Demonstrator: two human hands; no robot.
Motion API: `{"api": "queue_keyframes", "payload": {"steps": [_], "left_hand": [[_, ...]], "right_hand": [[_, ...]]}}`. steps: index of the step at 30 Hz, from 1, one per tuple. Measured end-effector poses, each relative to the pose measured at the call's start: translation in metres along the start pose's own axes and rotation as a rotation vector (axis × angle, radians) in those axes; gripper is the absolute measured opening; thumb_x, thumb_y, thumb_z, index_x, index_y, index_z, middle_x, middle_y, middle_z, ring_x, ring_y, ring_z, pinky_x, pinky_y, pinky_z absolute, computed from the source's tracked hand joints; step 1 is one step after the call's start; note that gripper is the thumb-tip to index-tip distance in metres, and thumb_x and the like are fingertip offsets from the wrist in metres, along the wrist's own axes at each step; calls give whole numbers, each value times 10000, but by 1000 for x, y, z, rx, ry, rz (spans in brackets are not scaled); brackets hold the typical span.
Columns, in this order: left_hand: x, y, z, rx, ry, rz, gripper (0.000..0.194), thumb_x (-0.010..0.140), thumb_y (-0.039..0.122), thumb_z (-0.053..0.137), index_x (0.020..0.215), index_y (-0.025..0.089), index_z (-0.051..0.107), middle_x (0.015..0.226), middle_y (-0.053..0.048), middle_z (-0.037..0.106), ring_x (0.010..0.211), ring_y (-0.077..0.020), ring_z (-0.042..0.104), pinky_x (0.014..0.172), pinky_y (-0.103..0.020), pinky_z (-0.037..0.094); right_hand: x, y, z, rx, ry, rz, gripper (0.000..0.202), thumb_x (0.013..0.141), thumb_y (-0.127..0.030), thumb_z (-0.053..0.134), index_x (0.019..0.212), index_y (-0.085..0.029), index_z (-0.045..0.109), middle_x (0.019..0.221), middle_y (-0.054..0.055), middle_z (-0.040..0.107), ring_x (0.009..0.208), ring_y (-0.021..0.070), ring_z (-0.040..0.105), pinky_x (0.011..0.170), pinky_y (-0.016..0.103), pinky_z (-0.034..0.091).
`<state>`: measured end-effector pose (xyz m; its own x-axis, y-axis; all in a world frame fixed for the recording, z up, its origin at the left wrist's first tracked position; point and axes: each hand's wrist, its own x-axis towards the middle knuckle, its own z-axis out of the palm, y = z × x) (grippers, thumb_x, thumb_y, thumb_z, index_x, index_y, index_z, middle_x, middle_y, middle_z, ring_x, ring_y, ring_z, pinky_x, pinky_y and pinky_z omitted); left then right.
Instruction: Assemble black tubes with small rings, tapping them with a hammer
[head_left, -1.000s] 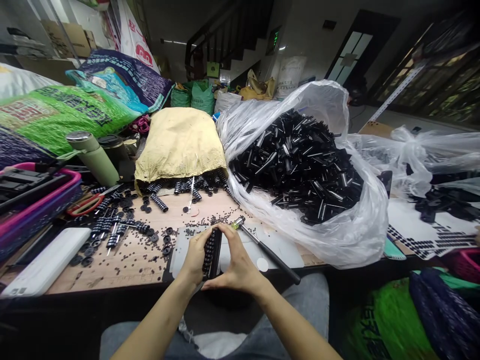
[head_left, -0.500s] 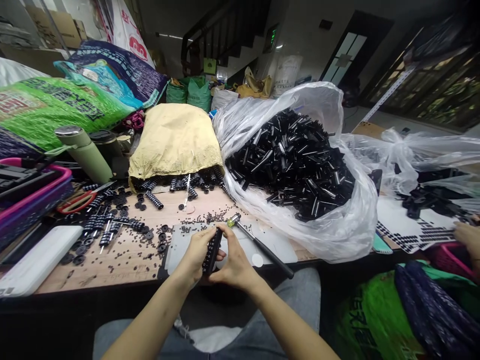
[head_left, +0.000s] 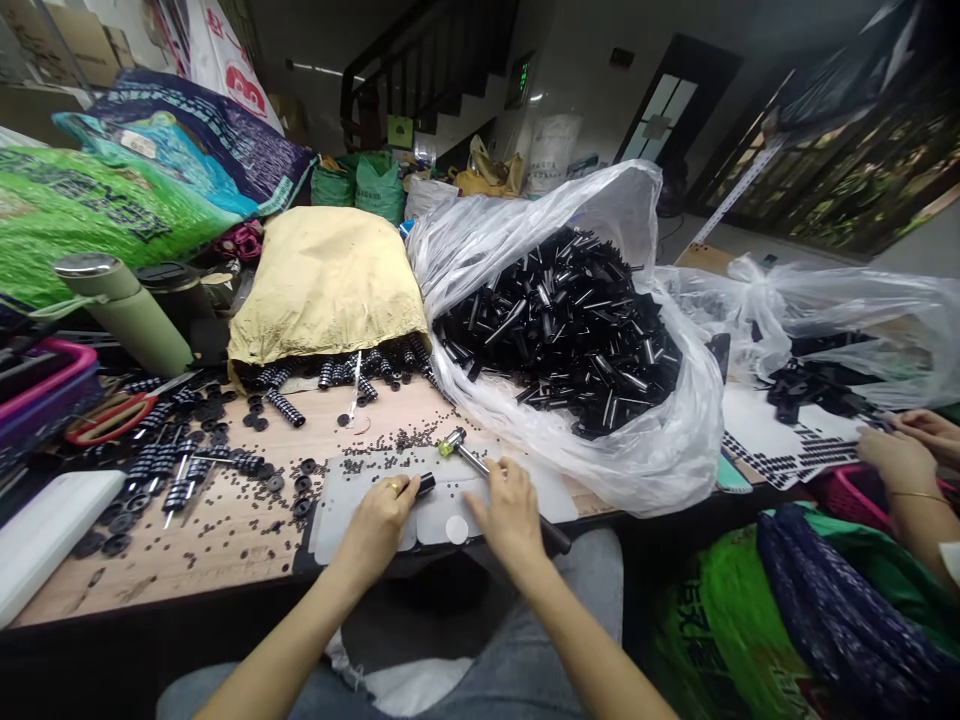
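Observation:
My left hand (head_left: 379, 525) is closed around a black part (head_left: 426, 484), whose end pokes out past the fingertips over the grey mat (head_left: 337, 490). My right hand (head_left: 510, 505) lies over the shaft of a small hammer (head_left: 556, 536), fingers spread and thumb apart; whether it grips the shaft cannot be told. The hammer's head with a yellow-green face (head_left: 451, 442) points to the upper left. A white disc (head_left: 456, 530) rests on the mat between my hands. Tiny black rings (head_left: 409, 440) are scattered behind the mat.
A clear plastic bag (head_left: 682, 450) of black parts (head_left: 585, 330) stands behind my right hand. A yellow sack (head_left: 330, 280), ridged rods (head_left: 161, 460), red scissors (head_left: 112, 418), a white box (head_left: 64, 535) and a green flask (head_left: 127, 310) lie leftward. Another person's hands (head_left: 904, 455) work at right.
My hands have moved apart. The black part, earlier upright between both, is now tilted low in my left hand. My right hand has moved onto the hammer. More of the other person's hands shows.

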<state>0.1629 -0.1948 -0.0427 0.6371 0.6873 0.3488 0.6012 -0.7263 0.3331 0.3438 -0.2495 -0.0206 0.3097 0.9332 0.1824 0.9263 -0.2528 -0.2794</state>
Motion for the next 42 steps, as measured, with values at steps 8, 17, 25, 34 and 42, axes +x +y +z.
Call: {"api": "queue_keyframes", "payload": {"steps": [8, 17, 25, 34, 42], "left_hand": [[-5, 2, -10, 285, 65, 20, 427, 778, 4, 355, 1110, 178, 559, 1016, -96, 628, 909, -224, 552, 870, -471, 329], [-9, 16, 8, 273, 9, -26, 487, 839, 332, 367, 1248, 74, 421, 1276, -161, 454, 1208, -260, 365, 1008, -433, 230], [-22, 25, 29, 229, -25, -28, 642, 786, 350, 368, 1312, -3, 266, 1344, -206, 340, 1280, -286, 222, 1029, -428, 191], [6, 28, 4, 54, -88, -154, 432, 751, -2, 314, 1146, 71, 472, 959, -146, 592, 909, -223, 538, 768, -368, 453], [18, -47, -60, -104, 113, -609, 392, 861, 345, 345, 1160, 129, 478, 991, -164, 584, 853, -242, 560, 677, -359, 465]], "right_hand": [[-22, 14, -32, 158, -201, -13, 291, 918, -369, 211, 862, -206, 444, 660, 0, 571, 602, 151, 565, 550, 231, 366], [-38, -26, -64, 207, -257, -72, 350, 913, -417, 165, 784, -215, 420, 569, -11, 533, 524, 161, 531, 496, 228, 280], [-45, -63, -42, 173, -332, -290, 331, 912, -357, 189, 802, -199, 459, 644, 29, 584, 545, 163, 546, 490, 230, 292], [-14, -29, -44, 129, -285, -84, 374, 901, -461, 132, 785, -228, 401, 634, 14, 593, 588, 192, 579, 520, 246, 318], [6, 34, -13, -226, -242, -26, 326, 892, -443, 224, 777, -222, 434, 716, 27, 599, 640, 201, 586, 519, 267, 323]]}}
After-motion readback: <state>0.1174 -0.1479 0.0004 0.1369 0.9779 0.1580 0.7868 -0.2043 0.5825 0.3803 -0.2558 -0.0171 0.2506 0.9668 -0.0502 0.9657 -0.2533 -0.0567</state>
